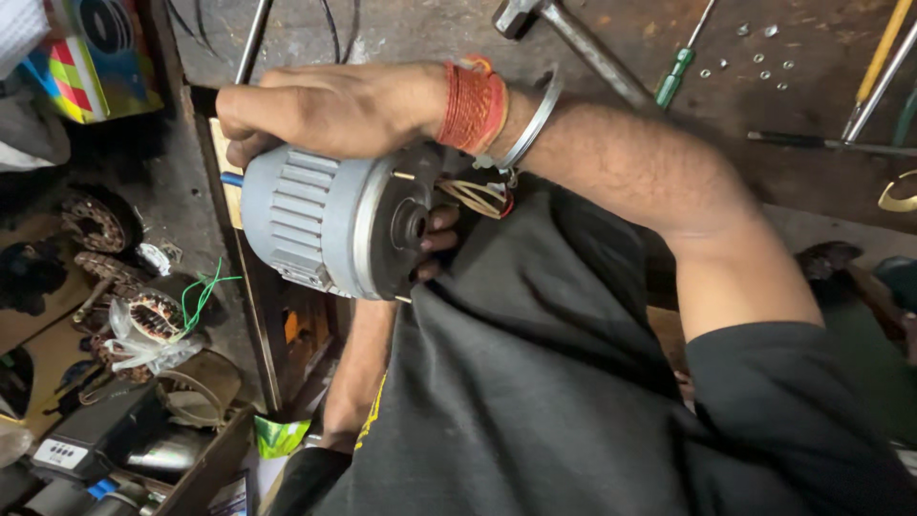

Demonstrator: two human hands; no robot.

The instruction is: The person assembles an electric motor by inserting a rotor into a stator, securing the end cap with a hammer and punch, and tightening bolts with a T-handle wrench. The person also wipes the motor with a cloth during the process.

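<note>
I hold a grey electric motor (320, 222) with a ribbed casing against my lap, at the edge of a worn wooden bench (420, 33). My right hand (325, 107) is clamped over the top of the casing; its wrist carries red thread bands and a metal bangle. My left hand (435, 244) comes up from below, its fingertips pressing the motor's dark end face beside the shaft hole. Thin copper and red wires (478, 196) stick out of that end. A blue lead (229, 179) shows at the far end.
On the bench lie a hammer (573, 38), a green-handled screwdriver (676, 72), several small nuts (759, 59) and yellow-handled tools (884, 48). Wound stator cores (100, 225), a plastic bag and green wire (205, 291) litter the floor on the left. A colourful box (81, 57) sits at upper left.
</note>
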